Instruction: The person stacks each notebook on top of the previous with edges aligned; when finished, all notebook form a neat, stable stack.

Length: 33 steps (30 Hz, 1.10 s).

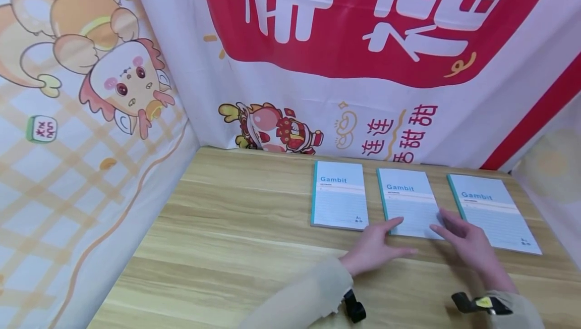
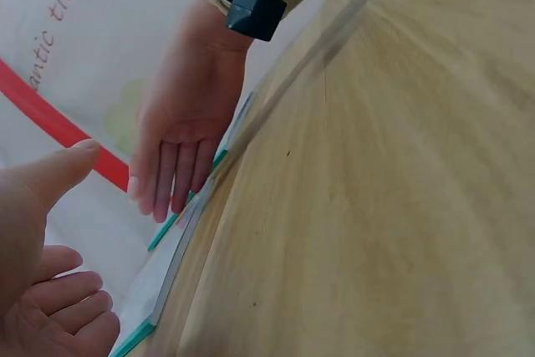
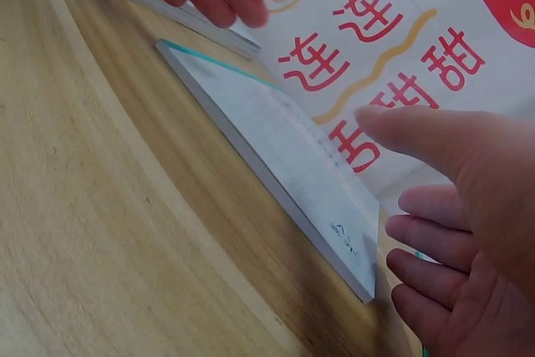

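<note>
Three light blue notebooks with teal spines and "Gambit" on their covers lie in a row in the head view. The middle notebook (image 1: 410, 200) has a hand at each side of its near end. My left hand (image 1: 374, 248) is at its near left corner, thumb and fingers spread apart. At its near right corner is my right hand (image 1: 472, 245), fingers extended and thumb apart. The right wrist view shows this notebook (image 3: 284, 173) flat on the table, between the two hands. Neither hand grips anything. The left notebook (image 1: 339, 195) and the right notebook (image 1: 492, 210) lie on either side.
The wooden table (image 1: 218, 248) ends at a printed cloth backdrop (image 1: 272, 81) behind the notebooks. Another cloth with cartoon figures (image 1: 68, 167) hangs along the left side. Black camera mounts (image 1: 354, 309) are strapped on the wrists.
</note>
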Each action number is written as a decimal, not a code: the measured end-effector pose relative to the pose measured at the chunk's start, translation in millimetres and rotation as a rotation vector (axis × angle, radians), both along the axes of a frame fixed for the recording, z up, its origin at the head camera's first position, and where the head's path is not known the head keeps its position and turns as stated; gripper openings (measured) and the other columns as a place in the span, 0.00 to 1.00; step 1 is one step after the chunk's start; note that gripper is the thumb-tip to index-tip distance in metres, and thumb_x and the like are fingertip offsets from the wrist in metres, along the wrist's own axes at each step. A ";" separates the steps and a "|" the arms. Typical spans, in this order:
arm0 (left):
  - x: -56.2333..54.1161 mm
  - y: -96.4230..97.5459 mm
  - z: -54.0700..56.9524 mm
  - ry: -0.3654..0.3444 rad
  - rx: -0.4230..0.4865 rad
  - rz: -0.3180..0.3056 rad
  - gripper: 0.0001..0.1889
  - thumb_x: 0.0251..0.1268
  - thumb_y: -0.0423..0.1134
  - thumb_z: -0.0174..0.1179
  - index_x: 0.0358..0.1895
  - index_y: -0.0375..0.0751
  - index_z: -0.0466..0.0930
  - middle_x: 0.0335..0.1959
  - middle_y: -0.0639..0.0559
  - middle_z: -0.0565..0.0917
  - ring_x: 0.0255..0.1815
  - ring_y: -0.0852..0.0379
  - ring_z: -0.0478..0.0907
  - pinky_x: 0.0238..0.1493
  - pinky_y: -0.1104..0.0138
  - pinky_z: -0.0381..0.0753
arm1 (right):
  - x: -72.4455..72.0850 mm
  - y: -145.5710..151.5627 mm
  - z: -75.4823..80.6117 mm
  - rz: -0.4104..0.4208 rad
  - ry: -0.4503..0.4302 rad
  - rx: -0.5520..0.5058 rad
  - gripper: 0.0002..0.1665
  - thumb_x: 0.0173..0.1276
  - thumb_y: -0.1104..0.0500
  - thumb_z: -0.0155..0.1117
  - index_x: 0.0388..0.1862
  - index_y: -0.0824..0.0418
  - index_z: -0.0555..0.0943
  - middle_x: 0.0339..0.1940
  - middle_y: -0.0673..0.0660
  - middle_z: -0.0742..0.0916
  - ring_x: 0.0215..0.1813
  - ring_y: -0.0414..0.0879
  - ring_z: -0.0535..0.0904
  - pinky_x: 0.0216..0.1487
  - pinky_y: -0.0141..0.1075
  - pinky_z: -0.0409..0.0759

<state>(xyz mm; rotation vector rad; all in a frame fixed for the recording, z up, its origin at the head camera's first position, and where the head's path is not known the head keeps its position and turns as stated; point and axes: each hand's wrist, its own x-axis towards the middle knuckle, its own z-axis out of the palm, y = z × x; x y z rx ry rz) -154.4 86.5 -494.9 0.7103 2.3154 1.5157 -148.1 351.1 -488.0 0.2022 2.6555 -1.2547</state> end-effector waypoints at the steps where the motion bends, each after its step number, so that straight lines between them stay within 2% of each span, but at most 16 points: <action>1: -2.1 2.3 0.4 0.005 -0.007 -0.004 0.40 0.64 0.58 0.69 0.76 0.50 0.67 0.74 0.63 0.67 0.73 0.64 0.64 0.71 0.66 0.67 | 0.1 -0.1 -0.1 0.001 0.005 0.003 0.57 0.70 0.29 0.59 0.83 0.59 0.51 0.81 0.68 0.58 0.78 0.70 0.54 0.68 0.70 0.61; 5: -11.9 11.8 2.1 0.071 -0.067 -0.008 0.40 0.65 0.57 0.69 0.77 0.47 0.66 0.75 0.60 0.67 0.74 0.64 0.62 0.71 0.68 0.65 | 0.8 -0.6 0.1 0.013 0.023 0.018 0.56 0.71 0.30 0.60 0.83 0.60 0.52 0.80 0.69 0.59 0.77 0.71 0.54 0.68 0.70 0.61; 9: -24.1 19.6 4.9 0.184 -0.179 0.009 0.40 0.65 0.56 0.69 0.76 0.46 0.66 0.74 0.59 0.68 0.73 0.65 0.63 0.70 0.72 0.65 | 0.6 -1.4 0.2 0.029 0.044 0.033 0.55 0.71 0.31 0.60 0.83 0.59 0.53 0.80 0.69 0.59 0.77 0.72 0.55 0.67 0.71 0.61; 12: -31.1 22.6 5.8 0.230 -0.248 0.025 0.39 0.65 0.56 0.69 0.76 0.45 0.67 0.74 0.57 0.70 0.72 0.65 0.64 0.69 0.74 0.64 | -0.1 -1.5 -1.0 0.040 0.052 0.040 0.54 0.72 0.31 0.59 0.83 0.58 0.53 0.80 0.69 0.59 0.77 0.71 0.54 0.67 0.71 0.61; 20: -31.2 24.9 0.6 0.163 -0.344 0.001 0.40 0.65 0.57 0.69 0.76 0.45 0.66 0.74 0.55 0.69 0.73 0.63 0.64 0.70 0.72 0.65 | -0.9 -2.4 -5.4 0.071 0.031 0.065 0.55 0.72 0.30 0.58 0.83 0.58 0.52 0.81 0.70 0.56 0.78 0.72 0.50 0.68 0.72 0.57; 33: -29.4 27.2 -1.0 0.169 -0.368 0.013 0.40 0.65 0.56 0.70 0.76 0.44 0.67 0.74 0.53 0.69 0.73 0.60 0.65 0.70 0.72 0.64 | 0.7 -8.8 -4.8 0.147 0.044 0.167 0.57 0.71 0.29 0.58 0.82 0.63 0.52 0.80 0.72 0.56 0.76 0.75 0.51 0.69 0.72 0.53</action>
